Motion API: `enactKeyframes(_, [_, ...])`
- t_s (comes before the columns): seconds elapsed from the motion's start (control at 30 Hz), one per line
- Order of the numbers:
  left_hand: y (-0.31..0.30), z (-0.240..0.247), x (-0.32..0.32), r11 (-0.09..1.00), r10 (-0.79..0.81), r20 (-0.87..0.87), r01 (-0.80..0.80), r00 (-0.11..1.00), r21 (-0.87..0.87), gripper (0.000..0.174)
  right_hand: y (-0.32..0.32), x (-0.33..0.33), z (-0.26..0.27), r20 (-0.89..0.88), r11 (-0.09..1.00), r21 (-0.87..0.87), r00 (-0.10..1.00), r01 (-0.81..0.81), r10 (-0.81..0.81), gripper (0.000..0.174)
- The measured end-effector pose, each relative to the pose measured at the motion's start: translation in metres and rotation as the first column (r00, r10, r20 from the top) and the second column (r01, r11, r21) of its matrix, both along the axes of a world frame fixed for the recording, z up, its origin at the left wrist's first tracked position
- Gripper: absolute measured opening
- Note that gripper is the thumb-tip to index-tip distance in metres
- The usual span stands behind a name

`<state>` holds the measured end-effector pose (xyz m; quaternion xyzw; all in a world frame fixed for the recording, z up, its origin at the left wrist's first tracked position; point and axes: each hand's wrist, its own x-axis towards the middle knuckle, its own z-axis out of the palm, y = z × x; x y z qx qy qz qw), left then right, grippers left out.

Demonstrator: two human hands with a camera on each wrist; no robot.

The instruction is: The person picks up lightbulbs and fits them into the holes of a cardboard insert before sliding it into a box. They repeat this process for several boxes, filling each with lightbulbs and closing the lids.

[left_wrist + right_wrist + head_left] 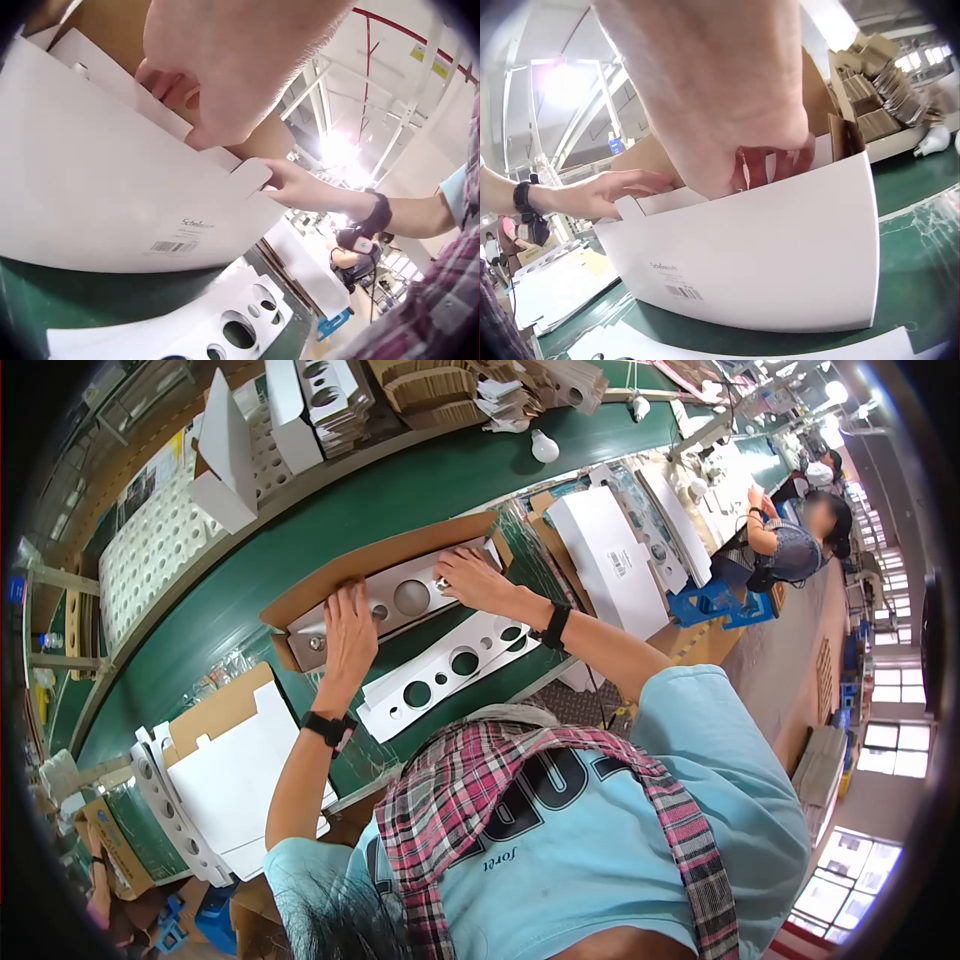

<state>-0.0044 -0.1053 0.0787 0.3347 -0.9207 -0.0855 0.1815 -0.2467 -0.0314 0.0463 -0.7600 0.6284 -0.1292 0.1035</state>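
A long cardboard box [330, 575], brown inside and white outside, stands with its lid raised in front of the person. Inside lies a white insert [392, 625] with round holes, a pale round thing [411, 598] filling the large one. The left hand [350, 630] reaches over the near wall, extended fingers pressing on the insert. Toward the box's right end, the right hand [480, 580] dips bent fingers inside, beside a small shiny piece [441, 585]; I cannot tell whether they pinch it. Another shiny piece [317, 644] shows at the left end. In the right wrist view, the printed white wall [757, 255] hides the fingertips.
A loose white insert [440, 675] with holes lies before the box. White cartons stand left [235, 765] and right [610, 555]. Behind, a light bulb [544, 446] lies on the green bench [440, 475], below stacked cardboard pieces [430, 395]. Another person [800, 540] sits farther right.
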Motion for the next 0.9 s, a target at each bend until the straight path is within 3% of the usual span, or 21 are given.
enactKeyframes(0.03, [0.000,-0.003,-0.007,0.998,0.046,0.001,-0.046,0.999,0.036,0.047,0.002,0.000,-0.001,0.014,1.000,0.003,1.000,-0.001,0.001,0.026])
enactKeyframes(0.07, [-0.010,-0.018,-0.009,0.999,0.033,-0.017,-0.033,0.999,-0.025,0.046,0.003,0.000,-0.002,-0.003,0.999,-0.033,1.000,-0.011,0.011,0.026])
enactKeyframes(0.17, [-0.023,-0.015,-0.011,1.000,-0.018,0.088,0.017,0.996,0.014,0.041,0.005,0.000,-0.005,0.009,0.999,-0.046,1.000,-0.005,0.005,0.026])
enactKeyframes(0.27, [-0.028,0.008,-0.025,0.976,-0.026,0.395,-0.063,0.918,0.210,0.035,0.005,0.000,-0.011,0.022,0.998,-0.069,1.000,0.007,-0.005,0.026])
enactKeyframes(0.37, [-0.038,-0.004,-0.029,0.984,-0.067,0.357,0.002,0.932,0.179,0.031,0.004,-0.001,-0.014,0.049,0.997,-0.076,0.999,0.023,-0.020,0.027])
enactKeyframes(0.47, [-0.053,-0.033,-0.023,0.986,-0.078,0.177,0.050,0.981,0.156,0.031,0.004,0.000,-0.016,0.061,0.993,-0.117,0.998,0.020,-0.013,0.027])
enactKeyframes(0.57, [-0.061,-0.030,-0.021,0.951,-0.064,0.097,0.031,0.993,0.309,0.033,0.002,-0.002,-0.017,0.082,0.994,-0.107,0.997,0.015,-0.006,0.028])
enactKeyframes(0.67, [-0.073,-0.007,-0.028,0.817,-0.162,0.226,0.001,0.961,0.577,0.037,0.003,-0.003,-0.016,0.105,0.995,-0.095,0.995,0.013,-0.003,0.029])
enactKeyframes(0.77, [-0.073,-0.020,-0.023,0.766,-0.131,0.024,0.086,0.991,0.637,0.035,0.006,-0.002,-0.011,0.138,0.997,-0.066,0.990,0.032,-0.022,0.029])
enactKeyframes(0.87, [-0.057,-0.033,-0.020,0.938,-0.138,0.047,0.115,0.989,0.328,0.035,0.007,-0.002,-0.008,0.180,0.998,-0.036,0.982,0.060,-0.053,0.033])
enactKeyframes(0.9, [-0.052,-0.025,-0.023,0.930,-0.113,0.152,0.051,0.982,0.364,0.033,0.006,-0.002,-0.006,0.195,0.997,-0.030,0.979,0.070,-0.063,0.035])
